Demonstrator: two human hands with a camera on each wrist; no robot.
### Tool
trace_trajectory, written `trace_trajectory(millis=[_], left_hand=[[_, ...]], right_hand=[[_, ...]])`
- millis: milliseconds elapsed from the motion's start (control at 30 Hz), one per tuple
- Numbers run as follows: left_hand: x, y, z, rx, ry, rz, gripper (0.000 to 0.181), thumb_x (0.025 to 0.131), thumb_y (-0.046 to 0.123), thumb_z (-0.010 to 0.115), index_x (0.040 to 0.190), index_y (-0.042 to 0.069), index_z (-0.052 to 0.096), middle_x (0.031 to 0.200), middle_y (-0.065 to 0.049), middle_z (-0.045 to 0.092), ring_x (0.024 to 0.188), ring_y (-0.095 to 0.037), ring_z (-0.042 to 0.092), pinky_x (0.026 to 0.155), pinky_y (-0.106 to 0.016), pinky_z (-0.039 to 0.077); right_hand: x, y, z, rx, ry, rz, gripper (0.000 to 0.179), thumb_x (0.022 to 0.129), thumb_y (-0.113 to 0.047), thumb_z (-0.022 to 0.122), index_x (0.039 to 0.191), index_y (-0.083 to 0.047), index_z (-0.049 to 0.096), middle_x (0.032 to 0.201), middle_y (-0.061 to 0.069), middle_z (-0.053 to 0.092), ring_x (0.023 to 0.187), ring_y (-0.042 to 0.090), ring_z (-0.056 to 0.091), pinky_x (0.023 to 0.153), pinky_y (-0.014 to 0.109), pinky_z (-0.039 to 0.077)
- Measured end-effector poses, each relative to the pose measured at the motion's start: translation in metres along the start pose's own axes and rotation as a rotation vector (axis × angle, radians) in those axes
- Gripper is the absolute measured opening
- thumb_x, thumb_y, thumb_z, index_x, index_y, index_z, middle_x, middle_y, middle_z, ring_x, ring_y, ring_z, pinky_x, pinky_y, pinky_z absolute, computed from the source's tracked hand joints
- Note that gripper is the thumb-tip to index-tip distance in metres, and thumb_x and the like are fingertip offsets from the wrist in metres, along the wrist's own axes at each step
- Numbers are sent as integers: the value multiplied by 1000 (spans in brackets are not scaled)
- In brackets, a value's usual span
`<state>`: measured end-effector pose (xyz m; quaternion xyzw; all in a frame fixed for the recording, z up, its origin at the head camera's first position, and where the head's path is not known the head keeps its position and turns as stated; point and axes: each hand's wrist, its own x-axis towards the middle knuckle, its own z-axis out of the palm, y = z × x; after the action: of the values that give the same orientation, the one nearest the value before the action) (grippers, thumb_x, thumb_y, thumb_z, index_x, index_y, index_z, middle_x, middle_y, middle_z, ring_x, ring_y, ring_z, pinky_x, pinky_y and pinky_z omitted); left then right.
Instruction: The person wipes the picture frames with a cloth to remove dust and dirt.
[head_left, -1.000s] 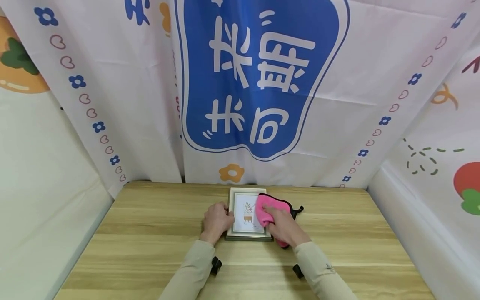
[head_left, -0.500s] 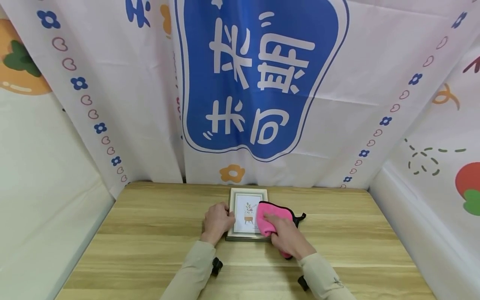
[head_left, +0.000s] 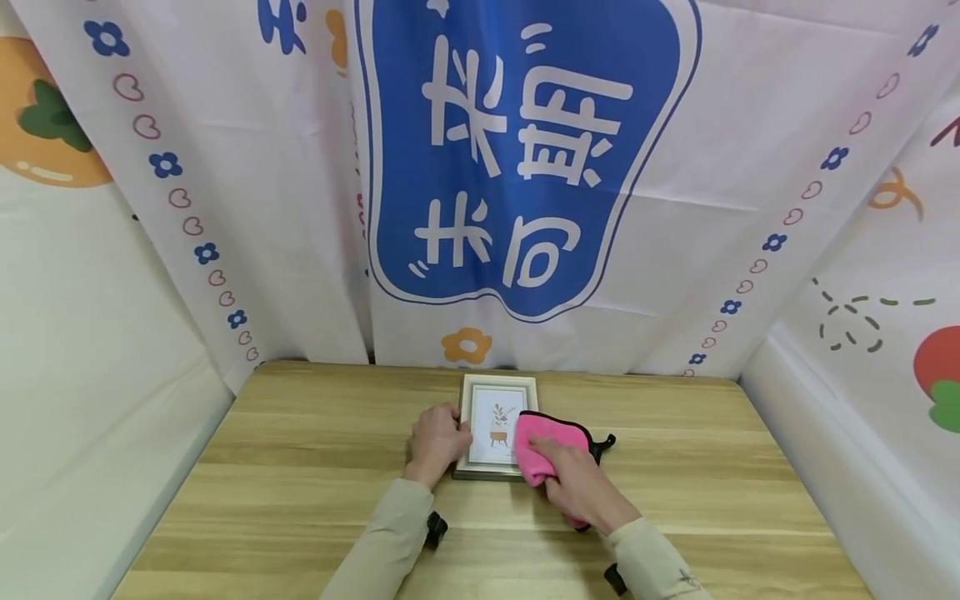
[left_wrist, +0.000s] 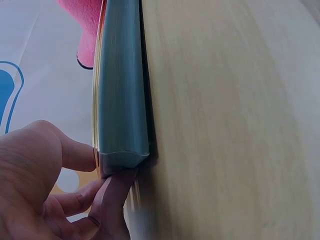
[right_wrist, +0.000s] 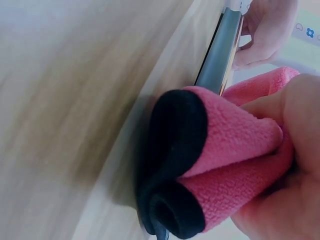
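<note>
A picture frame with a plant print lies flat at the far middle of the table. My left hand grips its left edge; in the left wrist view the thumb is on the face and fingers sit under the corner of the blue-grey frame side. My right hand holds a folded pink fleece cloth with black trim, pressed over the frame's lower right part. Up close, the cloth bunches under the right hand, its loose black-edged folds hanging past the frame toward the tabletop. The frame's lower right corner is hidden.
The wood-grain table meets a white printed curtain right behind the frame. White fabric walls rise on both sides. A black strap loop sticks out from the cloth's right end. Dark wrist-camera mounts sit at the sleeves.
The right hand has slid the cloth down the frame's right side toward me, uncovering the upper right corner. My left hand keeps its hold, and the frame stays in place.
</note>
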<state>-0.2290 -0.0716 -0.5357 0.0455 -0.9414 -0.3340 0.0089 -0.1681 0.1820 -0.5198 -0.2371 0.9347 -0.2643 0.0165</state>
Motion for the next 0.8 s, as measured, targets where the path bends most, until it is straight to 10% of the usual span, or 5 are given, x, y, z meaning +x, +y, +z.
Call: trace_trajectory(millis=[433,800], left_hand=[[0,1,2,3,25,20,13,95,17,69,84,11,65,82,-5,66,72,-23,60,70,-46,52],[-1,1,2,15,10,25,11,95,17,70,86,11,68,83,-5,68,72,-24,62,69,-47,54]], right_hand=[[-12,-3,-7,63,-55,46,57,94,5,56,150,-7,61,155,7,60,144,32,56,118,52,45],[-16,8,-35,143,-172,3,48,96,2,56,137,-16,72,138,2,71,102,14,60,88,31,45]])
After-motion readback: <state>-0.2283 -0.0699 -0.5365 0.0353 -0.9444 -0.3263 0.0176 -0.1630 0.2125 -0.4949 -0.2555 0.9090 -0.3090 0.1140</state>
